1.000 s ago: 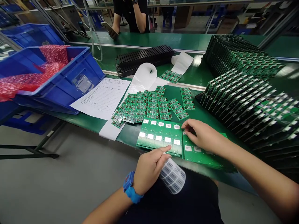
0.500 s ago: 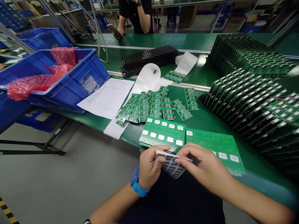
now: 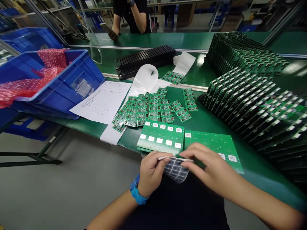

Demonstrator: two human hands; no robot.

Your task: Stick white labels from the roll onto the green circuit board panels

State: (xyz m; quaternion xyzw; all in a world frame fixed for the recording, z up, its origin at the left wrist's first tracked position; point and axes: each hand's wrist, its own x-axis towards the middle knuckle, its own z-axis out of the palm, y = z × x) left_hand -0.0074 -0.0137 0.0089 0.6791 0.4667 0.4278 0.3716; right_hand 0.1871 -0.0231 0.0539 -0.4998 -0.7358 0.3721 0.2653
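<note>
My left hand (image 3: pixel 150 174), wearing a blue wristwatch (image 3: pixel 137 191), pinches the left end of a folded sheet of label stickers (image 3: pixel 177 170) between thumb and fingers. At the sheet's right end, the thumb and fingers of my right hand (image 3: pixel 211 164) are closed at its bent upper edge; whether a single label is between them is hidden. Just beyond lies a green circuit board panel (image 3: pixel 160 134) bearing two rows of white labels. Beside it, a second green panel (image 3: pixel 211 143) carries a few white labels and is partly covered by my right hand.
Small populated circuit boards (image 3: pixel 144 110) lie in a cluster behind the panels. Racks of upright boards (image 3: pixel 249 108) stand at right. At left are a written paper sheet (image 3: pixel 103 100) and a blue bin (image 3: pixel 57 86) with red bubble wrap (image 3: pixel 51 60). A person (image 3: pixel 131 16) holds a phone across the bench.
The view has shifted slightly, so the bench things appear further left. Both hands stay on the label sheet, whose printed face now shows more fully.
</note>
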